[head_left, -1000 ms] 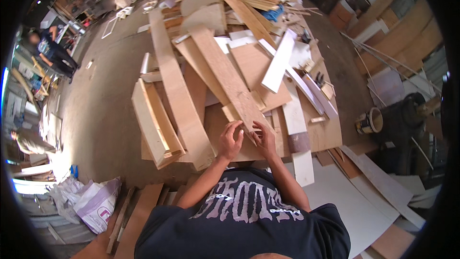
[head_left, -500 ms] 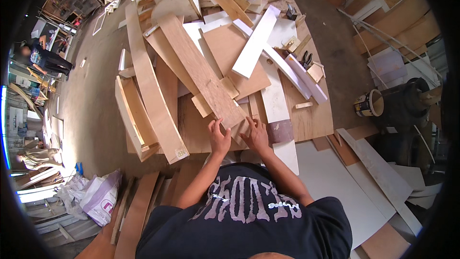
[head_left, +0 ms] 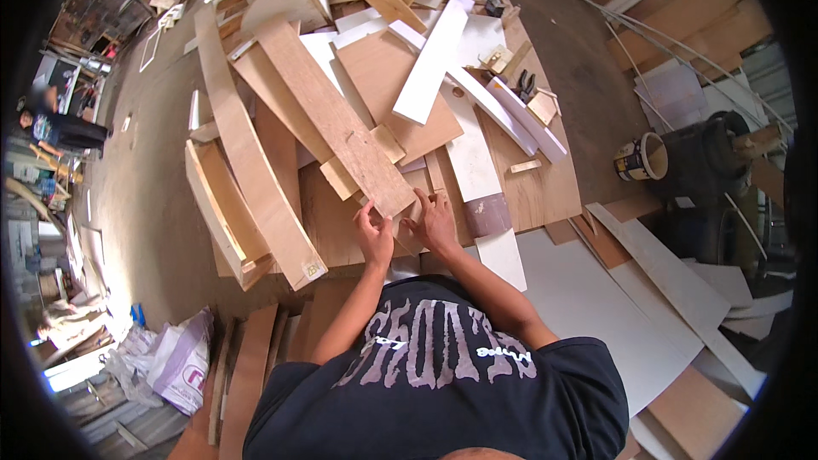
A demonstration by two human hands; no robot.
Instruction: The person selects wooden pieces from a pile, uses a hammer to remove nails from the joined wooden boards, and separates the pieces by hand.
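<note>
A long brown wooden board (head_left: 328, 106) slants from the upper left toward me, resting on a pile of other pieces. Its near end lies between my hands. My left hand (head_left: 375, 237) has thumb and fingers pinched at the left corner of that end. At the right corner my right hand (head_left: 434, 223) grips with bent fingers, the thumb toward the inside. Fingertips under the board are hidden. Two small wood blocks, one (head_left: 341, 180) left and one (head_left: 388, 143) right, stick out from beneath the board.
The plywood tabletop (head_left: 545, 192) carries white strips (head_left: 434, 60), a curved board (head_left: 247, 140), a box-like wooden frame (head_left: 223, 213) and pliers (head_left: 526, 83). Right of the table stand a paint bucket (head_left: 642, 158) and a black barrel (head_left: 703, 162). Another person (head_left: 64, 128) stands far left.
The whole view has shifted, so the table appears farther left and slightly higher. My hands have edged slightly forward along the board's near end. The board itself seems to lie as before.
</note>
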